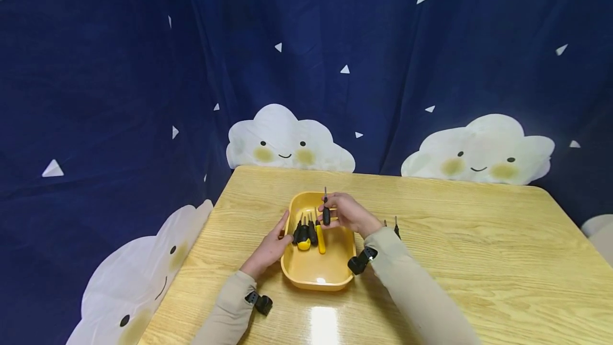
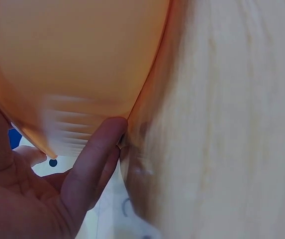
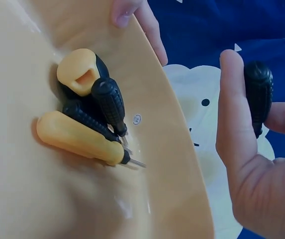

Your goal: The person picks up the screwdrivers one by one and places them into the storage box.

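An orange tray stands on the table, holding several screwdrivers in its left part. Among them are a yellow-handled screwdriver and a thick black-and-yellow one. My left hand holds the tray's left side, fingers against its outer wall. Above the tray's far right part, my right hand pinches a black screwdriver between thumb and fingers, its tip pointing away from me.
On the wooden table, right of the tray, more dark screwdrivers lie partly hidden behind my right forearm. A dark blue curtain with white clouds hangs beyond the table's far edge and on the left.
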Motion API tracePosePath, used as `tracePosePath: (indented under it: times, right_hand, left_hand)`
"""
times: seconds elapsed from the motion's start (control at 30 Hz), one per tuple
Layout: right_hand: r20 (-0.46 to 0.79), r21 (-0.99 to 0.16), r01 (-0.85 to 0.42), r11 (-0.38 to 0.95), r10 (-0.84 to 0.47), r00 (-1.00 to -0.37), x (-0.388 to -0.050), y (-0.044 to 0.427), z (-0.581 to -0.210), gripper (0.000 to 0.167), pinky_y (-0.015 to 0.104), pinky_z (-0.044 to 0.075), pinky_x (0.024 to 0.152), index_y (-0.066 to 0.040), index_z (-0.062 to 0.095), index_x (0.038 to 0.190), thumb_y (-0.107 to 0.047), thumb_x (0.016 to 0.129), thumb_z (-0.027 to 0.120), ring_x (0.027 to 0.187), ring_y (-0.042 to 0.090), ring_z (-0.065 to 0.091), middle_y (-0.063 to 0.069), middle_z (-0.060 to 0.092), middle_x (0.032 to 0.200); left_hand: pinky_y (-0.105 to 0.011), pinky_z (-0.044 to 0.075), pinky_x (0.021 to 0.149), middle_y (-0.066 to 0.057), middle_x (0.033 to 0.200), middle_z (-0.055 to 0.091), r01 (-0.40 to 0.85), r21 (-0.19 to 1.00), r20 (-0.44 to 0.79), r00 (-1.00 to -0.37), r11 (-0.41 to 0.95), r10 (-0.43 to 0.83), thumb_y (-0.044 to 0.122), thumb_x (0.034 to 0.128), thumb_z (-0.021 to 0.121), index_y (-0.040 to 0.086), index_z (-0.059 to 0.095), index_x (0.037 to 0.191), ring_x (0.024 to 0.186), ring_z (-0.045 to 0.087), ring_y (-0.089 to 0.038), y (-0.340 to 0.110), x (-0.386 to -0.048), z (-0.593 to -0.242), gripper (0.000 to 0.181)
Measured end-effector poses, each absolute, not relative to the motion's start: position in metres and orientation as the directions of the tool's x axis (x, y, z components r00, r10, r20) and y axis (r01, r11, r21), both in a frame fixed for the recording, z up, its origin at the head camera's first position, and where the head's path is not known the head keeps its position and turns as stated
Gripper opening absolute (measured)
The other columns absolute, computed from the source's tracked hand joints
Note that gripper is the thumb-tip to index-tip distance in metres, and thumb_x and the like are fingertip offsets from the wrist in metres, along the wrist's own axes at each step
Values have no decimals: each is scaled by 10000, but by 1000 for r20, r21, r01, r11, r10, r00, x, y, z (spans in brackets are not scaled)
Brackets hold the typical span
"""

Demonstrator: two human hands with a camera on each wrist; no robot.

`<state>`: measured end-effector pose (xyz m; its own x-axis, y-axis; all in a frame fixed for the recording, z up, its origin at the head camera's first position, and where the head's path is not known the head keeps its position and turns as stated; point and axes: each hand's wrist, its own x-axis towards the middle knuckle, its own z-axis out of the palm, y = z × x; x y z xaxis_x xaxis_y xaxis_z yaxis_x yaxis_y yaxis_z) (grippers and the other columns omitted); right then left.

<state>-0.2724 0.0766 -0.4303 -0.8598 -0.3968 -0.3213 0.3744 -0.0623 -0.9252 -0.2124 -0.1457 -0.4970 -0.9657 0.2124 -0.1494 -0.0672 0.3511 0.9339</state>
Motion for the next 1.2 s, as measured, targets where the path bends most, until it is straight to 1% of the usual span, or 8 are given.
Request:
tracePosePath:
  times: [0.17,0.23,0.33,0.67,0.87,1.07,1.17,1.2]
  right_hand:
    - [-331,-911,399,-103,-393,-858,-277,70,-436,452,420,552,688,89,273,1348,-24,918,355,775,273,601,165,512,999]
    - [-333,-908,403,-118,-380,-863,-279,69,-438,468,404,556,664,86,263,1362,-33,918,350,772,269,599,160,512,988]
    - [-333,-906,401,-133,-358,-872,-282,67,-439,485,409,556,668,85,261,1365,-37,904,352,754,257,601,156,510,979]
    - [-358,-894,423,-149,-332,-873,-284,62,-453,452,417,553,695,67,323,1318,-47,882,360,770,253,604,140,515,987]
    - [-357,-889,425,-170,-326,-876,-283,57,-460,433,425,552,698,69,353,1288,-36,869,375,771,266,600,146,515,976]
    - [-374,-889,434,-149,-311,-874,-283,55,-466,458,433,548,715,73,361,1298,-38,854,387,785,273,606,190,507,1048]
    - [-372,-898,423,-120,-308,-876,-282,56,-468,435,444,544,728,70,382,1271,-44,851,391,805,286,619,184,520,1031]
    - [-360,-903,413,-115,-322,-876,-281,57,-468,406,443,547,714,76,392,1234,-39,845,389,796,290,623,184,526,1006]
  left_hand:
    - [-347,540,636,-273,1260,487,-66,934,-149,-965,351,215,174,946,452,271,123,1535,839,619,-243,-146,-212,-498,682]
    - [-335,533,651,-264,1256,492,-62,929,-147,-966,365,210,181,945,455,271,127,1535,856,611,-243,-146,-213,-498,681]
    - [-322,527,664,-252,1253,497,-61,925,-147,-967,376,206,189,943,458,274,133,1534,868,603,-238,-145,-214,-498,680]
    - [-350,541,597,-270,1259,491,-76,941,-154,-964,329,217,160,946,450,290,132,1532,798,629,-241,-147,-211,-497,679]
    - [-333,526,660,-256,1248,496,-67,927,-150,-968,369,202,177,939,463,291,146,1530,855,603,-243,-146,-212,-497,681]
    - [-341,527,676,-256,1238,506,-59,921,-144,-970,385,197,185,932,470,255,152,1533,878,604,-254,-146,-213,-499,684]
    - [-324,513,688,-251,1236,512,-53,913,-141,-971,405,191,186,931,467,267,154,1532,889,589,-248,-145,-213,-499,683]
    - [-316,505,696,-246,1234,514,-51,908,-141,-972,415,188,190,930,467,273,156,1531,895,581,-243,-145,-213,-499,682]
